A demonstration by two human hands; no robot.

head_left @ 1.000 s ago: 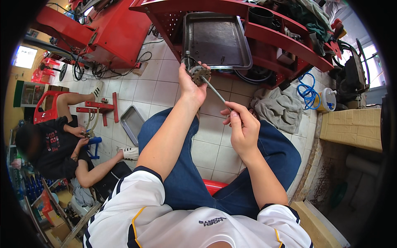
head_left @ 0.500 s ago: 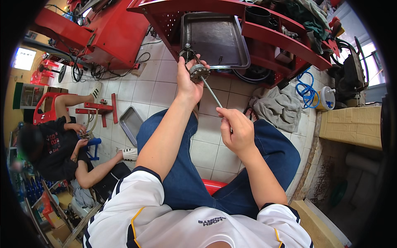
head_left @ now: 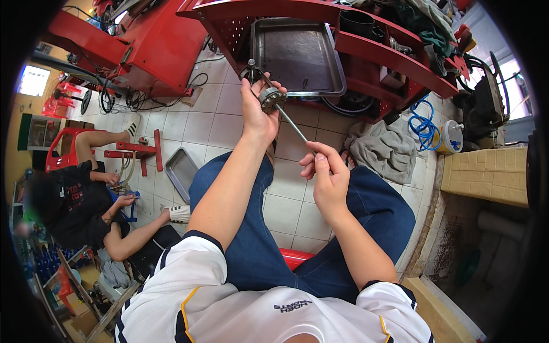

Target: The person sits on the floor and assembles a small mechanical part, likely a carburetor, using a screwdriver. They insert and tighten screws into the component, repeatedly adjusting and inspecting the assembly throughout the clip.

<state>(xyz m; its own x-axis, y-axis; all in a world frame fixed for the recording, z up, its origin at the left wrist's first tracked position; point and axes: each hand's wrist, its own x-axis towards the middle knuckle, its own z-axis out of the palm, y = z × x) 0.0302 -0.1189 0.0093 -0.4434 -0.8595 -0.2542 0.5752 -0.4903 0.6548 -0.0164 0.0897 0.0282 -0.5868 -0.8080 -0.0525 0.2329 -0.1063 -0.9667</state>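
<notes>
My left hand [head_left: 261, 119] is wrapped round a dark metal mechanical part [head_left: 271, 99] with a round notched disc and a bolted arm at its far end. From the disc a thin metal rod [head_left: 292, 123] slants down to the right. The rod's near end meets the fingers of my right hand [head_left: 327, 178], which are curled, with the index finger lying along it. Whether that end has a handle is hidden by the fingers. Both hands are held above the floor, between my knees and a shallow metal tray [head_left: 297, 54].
A red tool cart [head_left: 394, 51] stands ahead, and a red machine [head_left: 157, 48] at the far left. A grey cloth [head_left: 380, 151] and blue hose [head_left: 423, 123] lie on the right. Another person [head_left: 80, 200] sits at left, near a smaller grey tray [head_left: 183, 173] and a red stand [head_left: 140, 151].
My right hand has turned and its fingers have shifted on the rod's end, slightly up. The metal part in my left hand has moved and tilted a little to the left.
</notes>
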